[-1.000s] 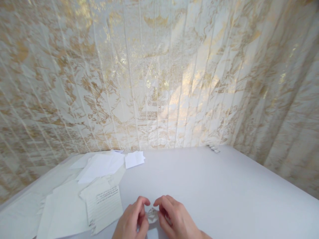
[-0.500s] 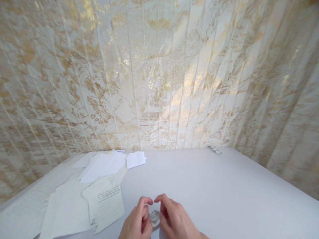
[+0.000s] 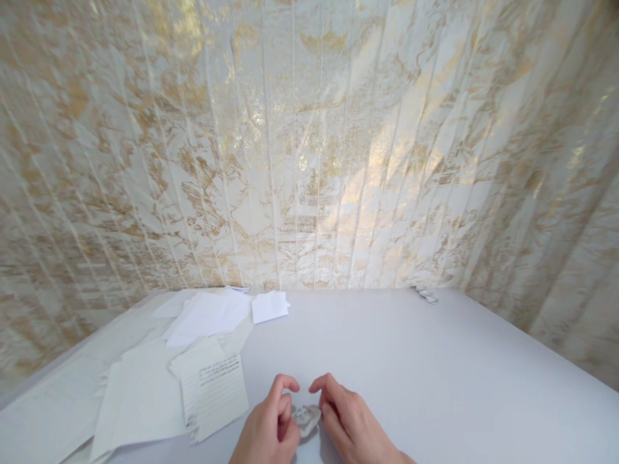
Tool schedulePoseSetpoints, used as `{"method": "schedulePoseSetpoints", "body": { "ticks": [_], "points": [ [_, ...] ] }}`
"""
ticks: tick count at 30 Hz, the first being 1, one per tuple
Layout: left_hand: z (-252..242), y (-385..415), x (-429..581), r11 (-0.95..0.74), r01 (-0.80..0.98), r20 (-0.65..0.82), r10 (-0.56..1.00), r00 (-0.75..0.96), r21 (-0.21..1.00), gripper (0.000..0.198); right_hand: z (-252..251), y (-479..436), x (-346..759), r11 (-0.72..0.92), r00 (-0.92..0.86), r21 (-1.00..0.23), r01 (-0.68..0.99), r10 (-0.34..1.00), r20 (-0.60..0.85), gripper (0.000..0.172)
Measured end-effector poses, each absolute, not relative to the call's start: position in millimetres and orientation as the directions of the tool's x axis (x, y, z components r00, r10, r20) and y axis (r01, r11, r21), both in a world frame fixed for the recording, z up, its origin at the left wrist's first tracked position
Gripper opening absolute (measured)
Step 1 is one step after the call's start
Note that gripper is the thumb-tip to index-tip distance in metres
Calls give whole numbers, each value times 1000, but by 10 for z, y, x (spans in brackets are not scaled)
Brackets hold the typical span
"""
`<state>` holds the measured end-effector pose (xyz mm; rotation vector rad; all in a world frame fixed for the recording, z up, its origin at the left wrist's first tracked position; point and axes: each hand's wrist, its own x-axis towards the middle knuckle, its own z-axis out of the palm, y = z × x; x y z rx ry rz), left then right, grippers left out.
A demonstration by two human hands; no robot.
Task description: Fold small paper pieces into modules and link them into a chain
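Low in the head view, a small grey-white folded paper piece (image 3: 306,420) with dark marks sits between my two hands, just over the table. My left hand (image 3: 271,422) is closed on its left end, thumb and curled fingers pressed together there. At the paper's right tip, the closed thumb and fingers of my right hand (image 3: 352,422) meet it. Both index fingers are bent and raised, their tips pointing toward each other with a gap between. My hands cover part of the paper's ends.
Lined sheets with handwriting (image 3: 217,390) lie left of my hands, beside larger pale sheets (image 3: 145,399). White papers (image 3: 207,316) and a small white stack (image 3: 269,307) lie farther back. Small grey folded pieces (image 3: 425,294) sit at the table's (image 3: 435,374) far right, before a patterned curtain (image 3: 309,142).
The folded paper has turned and looks wider and more opened out between my hands. My right hand has shifted slightly right. The whole view has shifted a little.
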<state>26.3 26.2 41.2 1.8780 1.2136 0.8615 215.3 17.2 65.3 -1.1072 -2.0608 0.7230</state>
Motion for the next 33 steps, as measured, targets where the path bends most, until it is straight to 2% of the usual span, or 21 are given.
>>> {"method": "schedulePoseSetpoints", "body": {
  "ticks": [6,15,24,33],
  "points": [
    [436,256,267,-286,463,143,937,320,839,32,645,165,2139,463,-392,-732,499,874,286,23],
    [568,187,293,-295,382,158,923,351,876,13,540,184,2105,424,-355,-710,562,899,255,31],
    [587,167,309,-306,324,189,919,346,895,12,588,192,2104,387,-336,-733,559,914,226,31],
    [520,205,286,-315,394,172,918,357,863,14,604,177,2124,392,-340,-695,602,914,220,26]
  ]
}}
